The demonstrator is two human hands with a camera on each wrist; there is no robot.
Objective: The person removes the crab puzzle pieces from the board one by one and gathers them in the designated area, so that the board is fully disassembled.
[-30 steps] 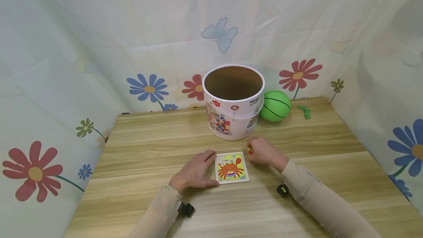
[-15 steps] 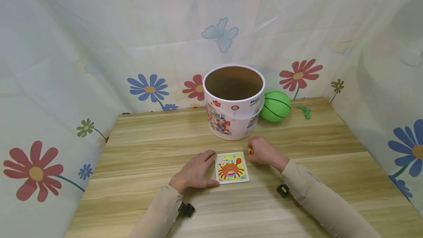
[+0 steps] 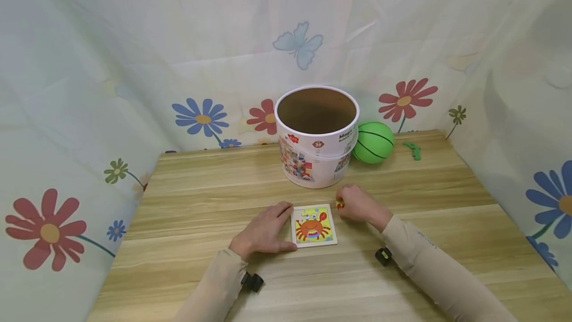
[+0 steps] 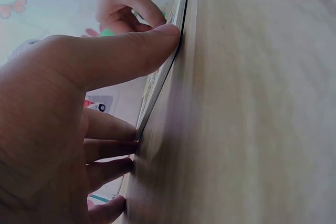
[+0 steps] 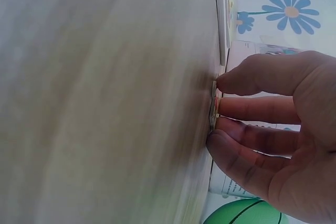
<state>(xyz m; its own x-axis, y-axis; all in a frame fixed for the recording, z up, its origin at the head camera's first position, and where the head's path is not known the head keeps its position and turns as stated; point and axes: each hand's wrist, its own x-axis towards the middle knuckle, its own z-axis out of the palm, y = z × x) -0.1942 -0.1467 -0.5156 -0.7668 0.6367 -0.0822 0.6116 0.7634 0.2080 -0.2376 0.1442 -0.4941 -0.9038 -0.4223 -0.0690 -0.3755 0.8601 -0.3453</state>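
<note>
A square crab jigsaw puzzle [image 3: 314,226] in a pale wooden frame lies flat on the table. Bare pale wood shows at its upper left corner. My left hand [image 3: 264,230] holds the frame's left side, thumb at the near corner and index finger at the far corner; the other fingertips rest on the tabletop. Just right of the frame, my right hand [image 3: 359,206] pinches a small yellow and red puzzle piece [image 3: 340,205] between thumb and fingers. In the right wrist view that piece [image 5: 214,106] is seen edge-on, close to the wood and mostly covered by fingers.
Behind the puzzle stands a big white printed bucket [image 3: 316,159], its top uncovered. A green ball [image 3: 373,143] touches its right side. Farther right lies a small green toy gun [image 3: 413,150]. Flower-printed curtains [image 3: 214,63] enclose the wooden table [image 3: 210,178].
</note>
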